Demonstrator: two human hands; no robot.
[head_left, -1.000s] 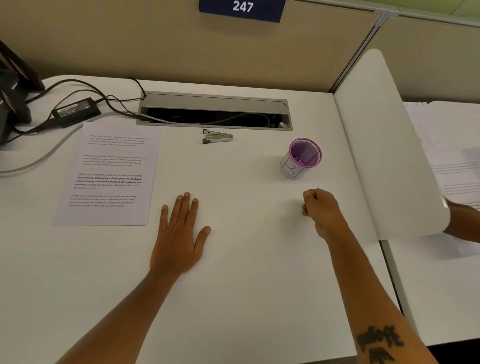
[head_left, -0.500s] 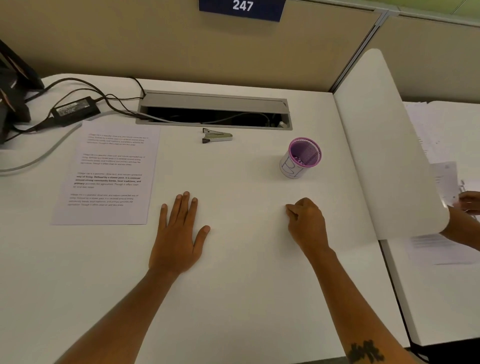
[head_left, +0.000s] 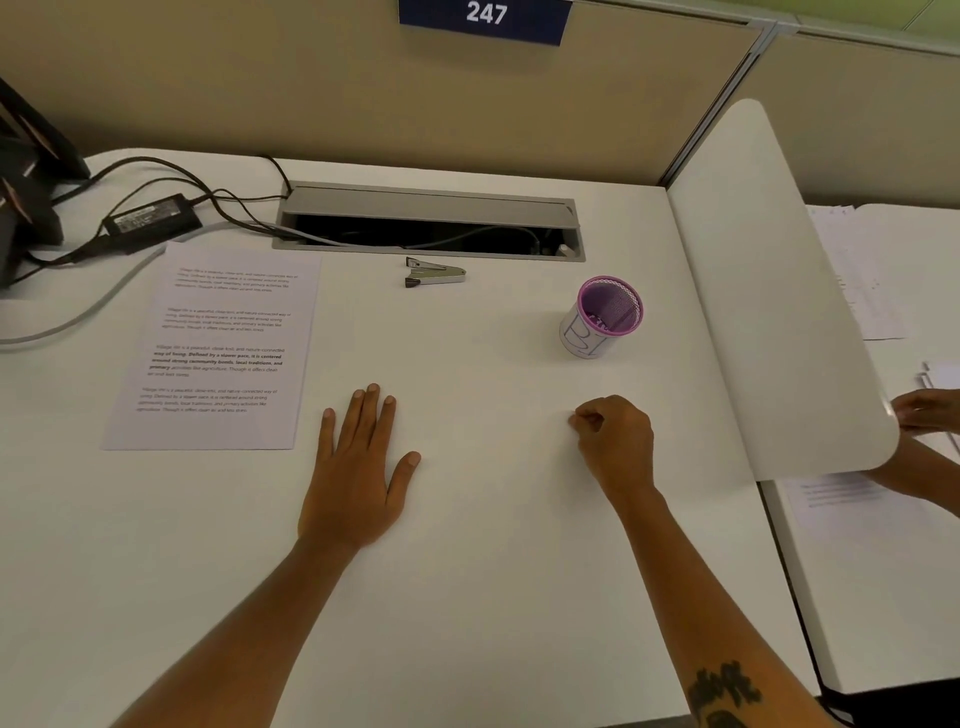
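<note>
Head view: the left hand (head_left: 358, 467) lies flat, palm down, on the white desk (head_left: 467, 613). Its fingers are straight and close together, the thumb is spread to the right, and it holds nothing. Just to its left, not touching it, lies the printed sheet (head_left: 218, 348), its near right corner close to the little finger.

The right hand (head_left: 615, 447) rests on the desk to the right, well apart from the left. Its fingers are curled into a loose fist with the thumb tip against the forefinger, and it grips nothing that shows. Beyond it, near but apart, the purple mesh cup (head_left: 601, 325) stands upright with a white label round its wall.

Farther off, a small metal stapler (head_left: 435, 272) lies just in front of the open cable tray (head_left: 428, 223). A black power adapter (head_left: 150, 221) with its cords sits at the far left. On the right a white divider panel (head_left: 769, 291) edges the desk. Past its near end another person's hand (head_left: 930, 410) rests on papers on the neighbouring desk.
</note>
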